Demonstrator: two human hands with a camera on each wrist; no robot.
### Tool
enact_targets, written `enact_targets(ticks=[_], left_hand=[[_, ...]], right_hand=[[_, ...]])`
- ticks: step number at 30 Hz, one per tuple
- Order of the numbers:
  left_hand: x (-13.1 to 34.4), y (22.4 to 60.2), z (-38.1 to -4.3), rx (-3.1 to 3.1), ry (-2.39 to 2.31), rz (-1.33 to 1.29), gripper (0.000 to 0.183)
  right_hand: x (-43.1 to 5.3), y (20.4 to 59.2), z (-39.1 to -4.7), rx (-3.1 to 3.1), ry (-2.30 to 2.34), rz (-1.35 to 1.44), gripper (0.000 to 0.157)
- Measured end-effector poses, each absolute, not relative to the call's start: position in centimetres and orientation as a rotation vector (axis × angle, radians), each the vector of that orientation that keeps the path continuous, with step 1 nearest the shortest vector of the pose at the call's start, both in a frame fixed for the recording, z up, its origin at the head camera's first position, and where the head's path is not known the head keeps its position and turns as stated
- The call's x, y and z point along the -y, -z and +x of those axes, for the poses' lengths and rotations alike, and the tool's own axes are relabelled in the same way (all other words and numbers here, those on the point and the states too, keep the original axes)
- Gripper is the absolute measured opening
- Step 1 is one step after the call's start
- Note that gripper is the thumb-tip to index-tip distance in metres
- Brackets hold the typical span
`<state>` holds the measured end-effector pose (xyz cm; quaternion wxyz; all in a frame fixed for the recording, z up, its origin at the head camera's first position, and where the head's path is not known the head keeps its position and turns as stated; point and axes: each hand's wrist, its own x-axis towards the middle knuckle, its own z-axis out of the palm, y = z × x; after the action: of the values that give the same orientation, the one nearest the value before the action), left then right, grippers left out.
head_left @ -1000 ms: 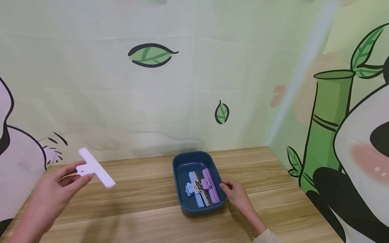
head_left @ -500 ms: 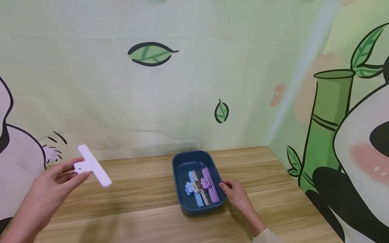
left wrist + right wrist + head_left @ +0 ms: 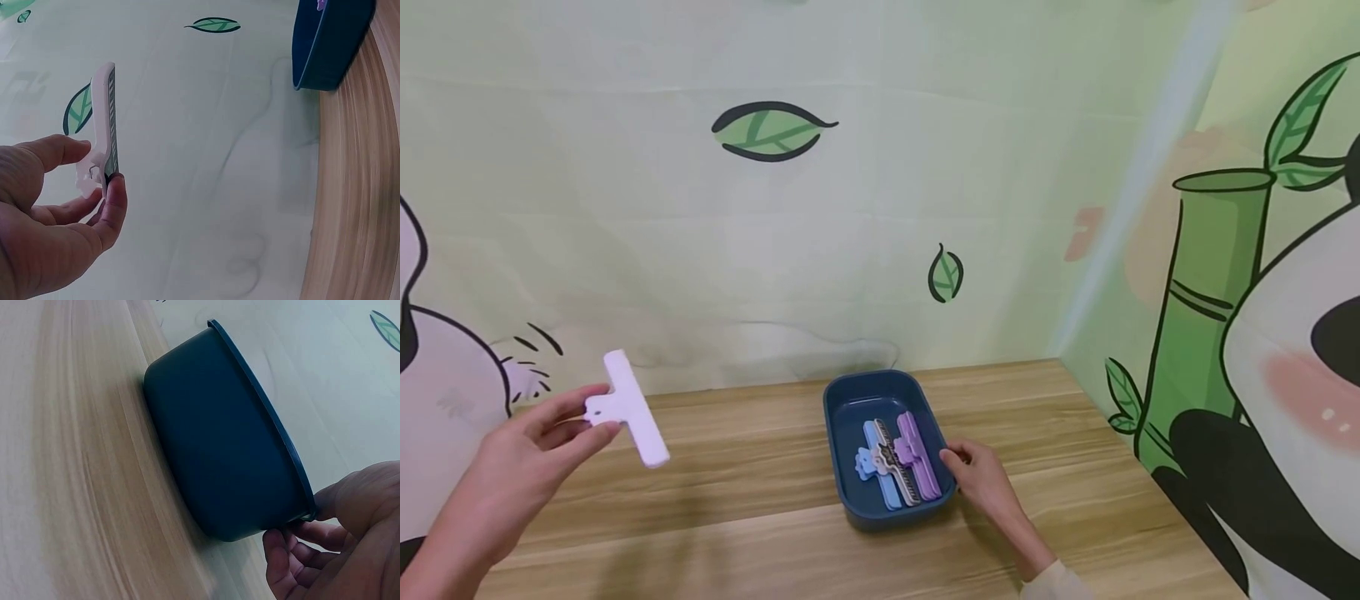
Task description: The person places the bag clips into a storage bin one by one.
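My left hand (image 3: pixel 523 467) holds a pale lilac-white bag clip (image 3: pixel 638 417) in the air at the left, its tab pinched between thumb and fingers. In the left wrist view, a dark ridged strip runs along one edge of the clip (image 3: pixel 102 119). To the right, a dark blue plastic bin (image 3: pixel 842 493) stands on the wooden table. My right hand (image 3: pixel 992 487) grips the bin's right rim, thumb above and fingers below in the right wrist view. Inside lie a blue clip (image 3: pixel 867 464), a beige clip with dark ridges (image 3: pixel 881 460) and a purple clip (image 3: pixel 917 454).
The wood-grain table (image 3: pixel 760 467) runs back to a pale cloth backdrop (image 3: pixel 625 208) printed with leaves. A bamboo and panda print (image 3: pixel 1217 250) covers the right side. Another panda print (image 3: pixel 452 400) is at the left.
My left hand has shifted slightly left, and the pale clip has turned a little more upright. My right hand keeps its hold on the bin, which stays in place.
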<state>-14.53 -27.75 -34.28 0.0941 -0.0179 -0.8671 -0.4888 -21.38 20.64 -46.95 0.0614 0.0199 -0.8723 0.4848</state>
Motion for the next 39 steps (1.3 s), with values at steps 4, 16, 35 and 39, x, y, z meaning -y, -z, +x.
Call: enact_targets(ticks=[4,16,35,39], left_hand=[[27.6,34.3,-14.7,2.57,1.456,-0.105,0.059],[26.5,34.0,-14.7,2.656,1.351,-0.122,0.061],[24.3,34.2,-15.0,2.662,1.459,-0.142,0.059],[23.8,34.1,-15.0,2.667,1.47,-0.154,0.059]], right_hand=[[-20.6,46.8,-21.3,2.644,-1.465,0.054,0.019],[-20.6,46.7,-21.2,2.651,-1.457,0.055,0.016],[-20.7,46.8,-21.2,2.632,-1.451,0.084,0.016],[-20.8,46.8,-21.3,2.633,-1.449,0.085,0.016]])
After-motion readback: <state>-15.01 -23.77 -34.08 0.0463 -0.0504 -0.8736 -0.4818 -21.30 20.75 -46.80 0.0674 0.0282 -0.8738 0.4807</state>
